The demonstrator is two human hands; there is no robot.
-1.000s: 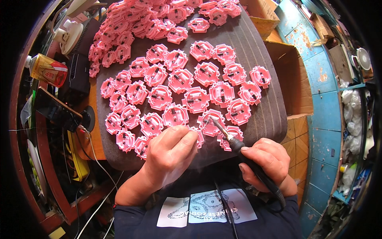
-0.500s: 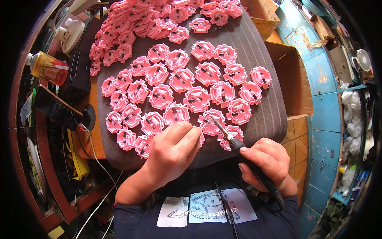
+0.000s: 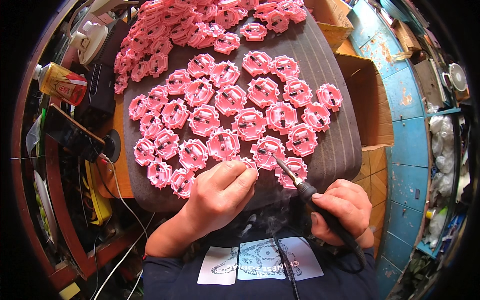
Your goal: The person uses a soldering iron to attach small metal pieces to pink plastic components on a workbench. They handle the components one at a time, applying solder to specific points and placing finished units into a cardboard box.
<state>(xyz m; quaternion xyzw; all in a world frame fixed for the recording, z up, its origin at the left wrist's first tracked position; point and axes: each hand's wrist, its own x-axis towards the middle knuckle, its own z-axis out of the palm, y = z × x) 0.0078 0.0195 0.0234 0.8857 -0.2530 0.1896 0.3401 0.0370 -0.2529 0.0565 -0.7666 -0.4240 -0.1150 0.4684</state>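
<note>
My right hand grips a soldering iron by its black handle. The iron's metal tip points up and left, over the lower part of a pink plastic housing with small parts inside; whether it touches cannot be made out. My left hand is closed in a pinch at the near side of the spread-out housings. Its fingertips partly cover another pink housing, and what they hold is hidden. Several more pink housings with black and white parts lie face up beyond both hands.
A large heap of pink housings covers the far left of the dark, striped work surface. Cardboard boxes stand at its right. On the left are a phone on a stand, a bottle and a white cable.
The soldering iron and my right hand have shifted a little right and toward me. My left hand has moved slightly right. Faint smoke now shows below the hands.
</note>
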